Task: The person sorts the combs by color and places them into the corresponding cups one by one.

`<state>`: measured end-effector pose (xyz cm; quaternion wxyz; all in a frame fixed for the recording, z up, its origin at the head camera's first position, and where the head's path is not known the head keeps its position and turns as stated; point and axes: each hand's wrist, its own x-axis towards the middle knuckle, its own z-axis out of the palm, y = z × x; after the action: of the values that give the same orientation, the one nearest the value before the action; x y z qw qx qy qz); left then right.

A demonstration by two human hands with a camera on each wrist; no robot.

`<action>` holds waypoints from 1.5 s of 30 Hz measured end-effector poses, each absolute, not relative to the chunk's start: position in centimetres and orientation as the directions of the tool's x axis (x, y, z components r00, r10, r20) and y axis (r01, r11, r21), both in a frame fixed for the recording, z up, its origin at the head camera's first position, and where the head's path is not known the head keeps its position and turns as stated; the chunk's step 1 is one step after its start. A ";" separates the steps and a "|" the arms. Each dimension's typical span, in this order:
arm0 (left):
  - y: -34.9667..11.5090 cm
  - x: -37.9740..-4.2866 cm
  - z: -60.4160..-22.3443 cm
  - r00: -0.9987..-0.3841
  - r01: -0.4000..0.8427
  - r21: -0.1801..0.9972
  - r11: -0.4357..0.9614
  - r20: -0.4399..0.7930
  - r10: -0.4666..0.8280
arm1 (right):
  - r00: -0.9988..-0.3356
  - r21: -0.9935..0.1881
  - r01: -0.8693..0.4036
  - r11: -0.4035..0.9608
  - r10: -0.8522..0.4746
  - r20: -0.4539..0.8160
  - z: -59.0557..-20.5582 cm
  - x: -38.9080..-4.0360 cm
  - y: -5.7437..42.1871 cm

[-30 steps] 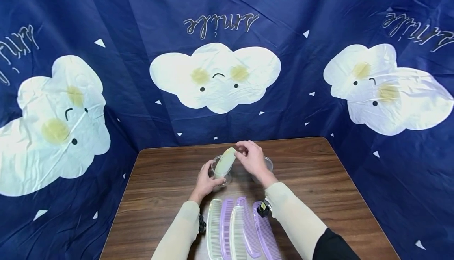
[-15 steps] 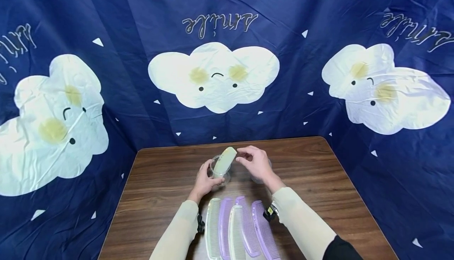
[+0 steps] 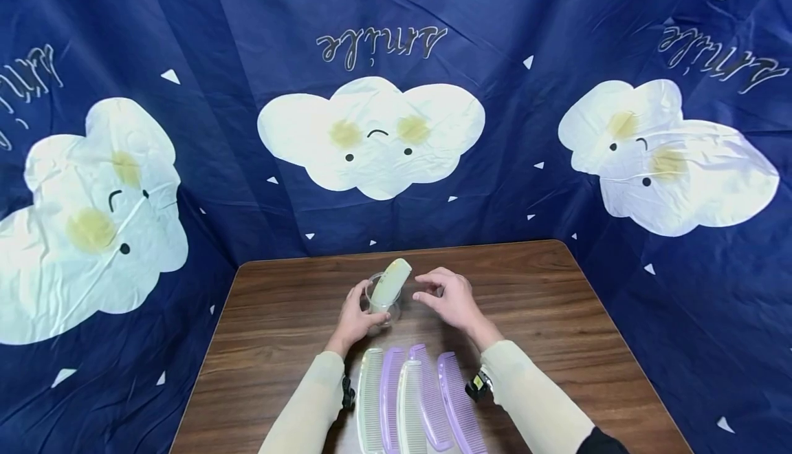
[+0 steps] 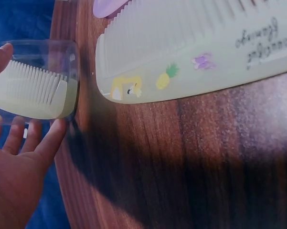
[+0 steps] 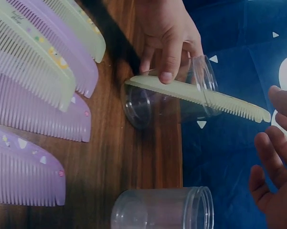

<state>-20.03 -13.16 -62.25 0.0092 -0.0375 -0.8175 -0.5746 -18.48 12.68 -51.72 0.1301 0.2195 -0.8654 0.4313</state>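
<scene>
My left hand (image 3: pixel 355 316) grips a clear plastic jar (image 5: pixel 138 112) on the wooden table, thumb on the near side and fingers round the far side. Inside the jar a pale green comb (image 3: pixel 393 280) stands on end, leaning right, its upper part sticking out past the rim. My right hand (image 3: pixel 453 300) is in the air just right of the comb's top end, holding nothing, fingers loosely bent. A gap separates its fingertips from the comb in the right wrist view.
In front of the hands lie several combs side by side, among them a purple comb (image 3: pixel 460 406) and a pale green comb (image 3: pixel 410 406). A second clear jar (image 5: pixel 157 210) stands to the right, hidden behind my right hand in the head view. Blue printed cloth (image 3: pixel 377 220) surrounds the table.
My right hand has let go of the comb's top end and drawn back to the right. The comb stays leaning in the jar, and my left hand keeps its grip.
</scene>
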 end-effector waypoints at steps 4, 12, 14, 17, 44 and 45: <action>-13.2 -20.0 -62.3 -0.997 0.071 0.937 0.342 0.057 0.050 | -0.867 -0.703 -0.498 0.508 -0.287 0.408 -52.3 -18.0 12.8; -13.3 -20.1 -62.6 -0.997 0.076 0.937 0.342 0.062 0.052 | -0.892 -0.746 -0.447 0.494 -0.301 0.336 -53.3 -16.9 13.0; -13.2 -20.1 -62.6 -0.997 0.074 0.937 0.341 0.060 0.050 | -0.893 -0.749 -0.445 0.491 -0.302 0.333 -53.7 -16.6 13.1; -13.2 -20.1 -62.5 -0.997 0.069 0.938 0.341 0.054 0.052 | -0.892 -0.754 -0.446 0.482 -0.306 0.332 -54.2 -16.3 13.2; -13.1 -20.0 -62.7 -0.996 0.084 0.935 0.344 0.071 0.049 | -0.900 -0.790 -0.386 0.477 -0.383 0.208 -58.1 -13.4 13.1; -13.1 -20.0 -62.7 -0.997 0.079 0.935 0.345 0.068 0.046 | -0.898 -0.790 -0.388 0.475 -0.390 0.206 -58.2 -13.4 13.0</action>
<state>-19.98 -13.14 -62.67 0.0146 -0.0382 -0.8198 -0.5712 -13.40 13.05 -58.22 -0.0012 0.2263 -0.8588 0.4595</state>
